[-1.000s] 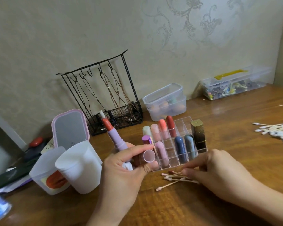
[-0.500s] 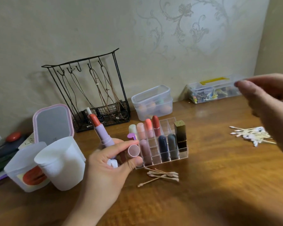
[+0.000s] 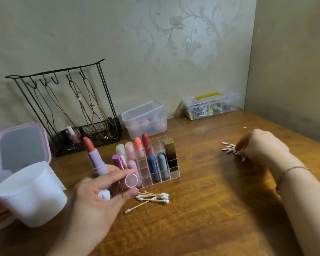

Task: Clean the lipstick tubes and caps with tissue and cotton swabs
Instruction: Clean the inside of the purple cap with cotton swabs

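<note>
Your left hand (image 3: 100, 196) grips an uncapped lilac lipstick tube (image 3: 97, 161), red bullet up and tilted toward eleven o'clock, with its lilac cap (image 3: 131, 180) pinched between thumb and fingertips, round end facing you; a scrap of white tissue (image 3: 104, 195) shows in the palm. Just beyond the cap, at one o'clock from that hand, stands the clear acrylic organizer (image 3: 171, 174) with capped lipsticks upright in its cells and a gold-and-black square tube (image 3: 171, 154) at its right end. At four o'clock from the left hand a small heap of cotton swabs (image 3: 151, 197) lies on the wooden table (image 3: 201, 218), just in front of the organizer. Your right hand (image 3: 260, 145) is well apart at three o'clock, knuckles up, fingers curled down onto a second pile of clean swabs (image 3: 229, 147); you cannot tell whether it has actually pinched one. At nine o'clock sits a white plastic cup (image 3: 31, 194), with a pink-rimmed mirror (image 3: 21, 146) behind it.
</note>
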Demonstrator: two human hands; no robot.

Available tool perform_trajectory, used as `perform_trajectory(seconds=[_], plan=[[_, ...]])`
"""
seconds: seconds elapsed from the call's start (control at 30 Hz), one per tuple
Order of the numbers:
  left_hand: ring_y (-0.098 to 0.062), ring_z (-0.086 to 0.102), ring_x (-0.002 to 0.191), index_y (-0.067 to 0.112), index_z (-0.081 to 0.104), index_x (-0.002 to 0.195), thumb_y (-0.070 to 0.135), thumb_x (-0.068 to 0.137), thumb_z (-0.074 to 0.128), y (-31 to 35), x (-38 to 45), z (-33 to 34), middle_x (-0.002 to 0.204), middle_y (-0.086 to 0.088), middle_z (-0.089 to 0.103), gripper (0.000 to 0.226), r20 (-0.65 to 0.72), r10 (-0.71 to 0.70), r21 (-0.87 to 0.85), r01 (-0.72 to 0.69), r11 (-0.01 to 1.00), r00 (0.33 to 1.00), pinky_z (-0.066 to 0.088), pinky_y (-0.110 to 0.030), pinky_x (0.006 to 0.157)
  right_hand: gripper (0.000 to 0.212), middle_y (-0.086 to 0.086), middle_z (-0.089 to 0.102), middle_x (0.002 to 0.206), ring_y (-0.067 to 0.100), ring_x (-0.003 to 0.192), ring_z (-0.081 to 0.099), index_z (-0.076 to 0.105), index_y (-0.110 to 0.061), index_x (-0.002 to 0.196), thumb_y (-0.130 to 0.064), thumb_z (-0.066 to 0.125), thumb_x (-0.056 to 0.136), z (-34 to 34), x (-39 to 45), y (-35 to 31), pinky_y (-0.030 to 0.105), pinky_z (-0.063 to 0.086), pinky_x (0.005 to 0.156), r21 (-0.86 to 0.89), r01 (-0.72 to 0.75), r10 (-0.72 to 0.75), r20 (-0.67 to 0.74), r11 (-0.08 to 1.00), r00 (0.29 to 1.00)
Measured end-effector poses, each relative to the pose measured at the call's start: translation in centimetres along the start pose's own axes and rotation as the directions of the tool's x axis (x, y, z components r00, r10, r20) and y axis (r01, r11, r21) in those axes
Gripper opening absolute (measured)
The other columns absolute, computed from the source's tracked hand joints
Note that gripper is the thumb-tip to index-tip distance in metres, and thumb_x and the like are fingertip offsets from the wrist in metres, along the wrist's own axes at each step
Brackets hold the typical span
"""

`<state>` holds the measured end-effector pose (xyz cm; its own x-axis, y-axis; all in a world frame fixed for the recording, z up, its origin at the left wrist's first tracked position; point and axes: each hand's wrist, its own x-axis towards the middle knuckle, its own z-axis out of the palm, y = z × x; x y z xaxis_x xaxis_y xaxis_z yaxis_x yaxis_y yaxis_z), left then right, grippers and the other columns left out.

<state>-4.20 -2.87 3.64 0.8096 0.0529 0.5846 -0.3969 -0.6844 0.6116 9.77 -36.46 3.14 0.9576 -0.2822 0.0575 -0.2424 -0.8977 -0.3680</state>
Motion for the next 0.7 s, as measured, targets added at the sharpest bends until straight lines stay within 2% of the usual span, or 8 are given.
perform_trajectory(seconds=[0.1,0.23,0.3,0.37,0.47,0.6,0.7], plan=[[0.0,0.057,0.092,0.063,0.065,0.088,0.036,0.053,0.075,-0.3,0.0,0.0,0.095,0.03,0.061,0.046,-0.001,0.001,0.023,-0.001,1.0,1.0,0.045,-0.01,0.063,0.016,-0.005,0.067,0.087,0.022,0.086,0.063,0.069,-0.038,0.066,-0.03,0.081,0.074,0.1,0.1,-0.1,0.034,0.057,0.078,-0.008,0.018,-0.018,0.04,1.0,0.999],[-0.001,0.056,0.091,0.063,0.065,0.088,0.036,0.053,0.075,-0.4,0.0,0.0,0.095,0.029,0.061,0.045,0.002,0.007,0.025,-0.007,1.0,1.0,0.042,-0.005,0.065,0.017,-0.006,0.067,0.084,0.022,0.083,0.063,0.07,-0.038,0.065,-0.028,0.079,0.075,0.1,0.1,-0.3,0.035,0.057,0.077,-0.016,0.031,-0.03,0.051,0.999,0.998],[0.0,0.056,0.091,0.063,0.065,0.087,0.036,0.053,0.075,-0.3,-0.1,0.0,0.095,0.029,0.061,0.044,0.002,0.002,0.033,-0.002,0.999,1.0,0.042,-0.009,0.066,0.015,-0.003,0.065,0.085,0.023,0.083,0.062,0.068,-0.035,0.07,-0.028,0.074,0.081,0.3,0.1,-0.4,0.034,0.055,0.075,-0.011,0.055,-0.055,0.009,0.998,0.998],[0.0,0.055,0.091,0.055,0.071,0.084,0.036,0.054,0.075,-0.2,-0.2,0.0,0.095,0.029,0.061,0.036,0.004,-0.014,0.021,0.014,1.0,1.0,0.042,-0.017,0.066,0.014,0.001,0.066,0.088,0.026,0.083,0.06,0.067,-0.035,0.078,-0.025,0.068,0.087,0.3,-0.1,-0.9,0.033,0.052,0.073,0.004,0.095,-0.095,-0.037,0.995,0.995],[0.002,0.055,0.093,0.048,0.07,0.088,0.036,0.056,0.073,0.0,-0.3,-0.1,0.095,0.03,0.061,0.034,-0.005,-0.021,0.005,0.021,1.0,1.0,0.04,-0.018,0.067,0.02,0.007,0.069,0.091,0.031,0.083,0.061,0.062,-0.031,0.076,-0.019,0.059,0.092,0.3,-0.7,-2.3,0.037,0.053,0.075,0.139,0.234,-0.213,-0.15,0.962,0.965],[0.003,0.055,0.095,0.048,0.067,0.091,0.038,0.059,0.071,0.3,-0.3,-0.1,0.096,0.031,0.062,0.034,-0.009,-0.02,-0.007,0.02,1.0,1.0,0.04,-0.018,0.068,0.015,-0.001,0.061,0.073,0.019,0.068,0.053,0.058,-0.019,0.085,-0.017,0.051,0.098,-0.2,-4.4,-5.9,0.031,0.041,0.061,0.349,0.533,-0.39,-0.403,0.771,0.828],[-0.001,0.056,0.095,0.046,0.069,0.093,0.043,0.059,0.069,0.2,-0.3,-0.2,0.095,0.028,0.063,0.034,-0.012,-0.003,-0.004,0.003,1.0,1.0,0.041,-0.017,0.069,0.012,-0.011,0.064,0.077,0.004,0.067,0.056,0.063,-0.026,0.088,-0.021,0.055,0.096,-0.2,-7.5,-8.1,0.015,0.04,0.058,0.508,0.642,-0.459,-0.45,0.574,0.766]])
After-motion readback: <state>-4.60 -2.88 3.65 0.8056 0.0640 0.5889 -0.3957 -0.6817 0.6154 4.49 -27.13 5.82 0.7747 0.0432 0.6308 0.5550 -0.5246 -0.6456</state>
